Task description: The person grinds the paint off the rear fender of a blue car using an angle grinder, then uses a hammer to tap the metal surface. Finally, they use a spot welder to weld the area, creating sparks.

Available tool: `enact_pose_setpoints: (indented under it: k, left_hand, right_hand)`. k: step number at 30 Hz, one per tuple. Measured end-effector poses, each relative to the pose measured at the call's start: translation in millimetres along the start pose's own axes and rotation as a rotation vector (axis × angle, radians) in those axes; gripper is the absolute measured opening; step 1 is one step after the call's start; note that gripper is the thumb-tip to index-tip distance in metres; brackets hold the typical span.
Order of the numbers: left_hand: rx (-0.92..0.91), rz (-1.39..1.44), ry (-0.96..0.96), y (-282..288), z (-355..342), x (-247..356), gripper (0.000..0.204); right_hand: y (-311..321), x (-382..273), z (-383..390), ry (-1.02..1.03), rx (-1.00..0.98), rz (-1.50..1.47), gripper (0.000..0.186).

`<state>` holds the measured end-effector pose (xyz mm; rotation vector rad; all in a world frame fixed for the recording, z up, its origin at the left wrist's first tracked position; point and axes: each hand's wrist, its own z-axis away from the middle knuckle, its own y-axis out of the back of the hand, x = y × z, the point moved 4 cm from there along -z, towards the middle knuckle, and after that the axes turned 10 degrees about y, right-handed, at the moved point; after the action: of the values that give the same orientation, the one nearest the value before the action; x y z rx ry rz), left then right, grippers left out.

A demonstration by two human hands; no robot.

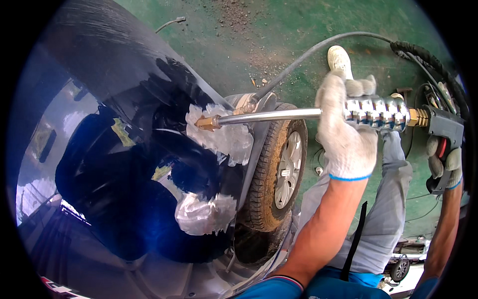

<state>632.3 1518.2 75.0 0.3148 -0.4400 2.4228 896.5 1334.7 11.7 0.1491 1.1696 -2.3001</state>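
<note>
My left hand [343, 124], in a white knit glove with a blue cuff edge, is wrapped round the slide hammer where its chrome rod [271, 115] meets the ribbed weight [376, 112]. At the far right, my gloved right hand [444, 162] grips the tool's dark pistol handle [445, 124], fingers beside a red trigger [441, 147]. The rod reaches left to a brass-coloured tip [207, 123], which appears to touch a bare-metal patch [233, 141] on the dark blue car panel [119, 199]. A second bare patch [206, 214] lies nearer me.
Right of the panel is a muddy car wheel [285, 169]. A thick grey cable [318, 47] arcs from beside the panel to a black-wrapped bundle [423, 52]. Dirt and grit [259, 62] lie on the green floor [209, 60]. My shoe [339, 61] stands beyond the tool.
</note>
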Motion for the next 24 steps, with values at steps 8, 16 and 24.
enact_pose_setpoints:
  k: [8, 16, 24]
  left_hand:
    - [-0.197, -0.136, 0.125, 17, -13, 43, 0.037]
    - [-0.227, -0.340, -0.098, 23, -12, 50, 0.043]
    - [-0.769, 0.200, 0.065, 44, -37, 182, 0.039]
  right_hand:
    - [10, 5, 17, 0.004, 0.046, -0.020, 0.060]
    - [14, -2, 18, 0.003, 0.072, 0.000, 0.057]
    - [16, 1, 12, 0.002, 0.061, -0.028, 0.055]
